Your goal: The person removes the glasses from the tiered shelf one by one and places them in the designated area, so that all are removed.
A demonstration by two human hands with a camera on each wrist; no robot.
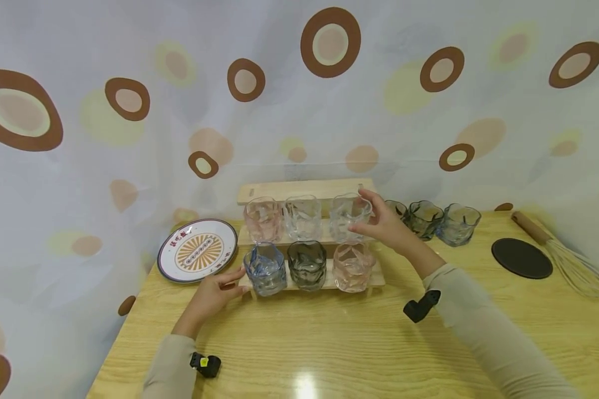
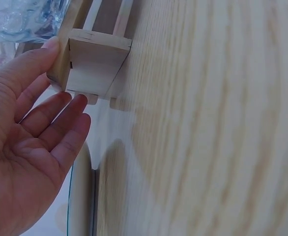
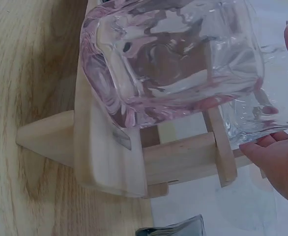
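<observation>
A tiered wooden rack (image 1: 293, 285) stands on the table with clear, pink, blue and grey wavy glasses on its two lower tiers. My left hand (image 1: 211, 302) pinches the left end of the lowest shelf between thumb and finger, beside the blue glass (image 1: 265, 271); the left wrist view shows its other fingers loosely bent below the board. With thumb and fingers around its sides, my right hand (image 1: 390, 224) holds the clear glass (image 1: 346, 219) at the right of the middle tier. In front of that sits a pink glass (image 3: 173, 64), large in the right wrist view.
A patterned plate (image 1: 197, 250) leans left of the rack. To the right are grey glasses (image 1: 424, 219), a bluish glass (image 1: 458, 224), a black round coaster (image 1: 521, 258) and a whisk (image 1: 564, 252). The rack's top shelf (image 1: 304, 190) bears no glasses. A patterned cloth hangs behind.
</observation>
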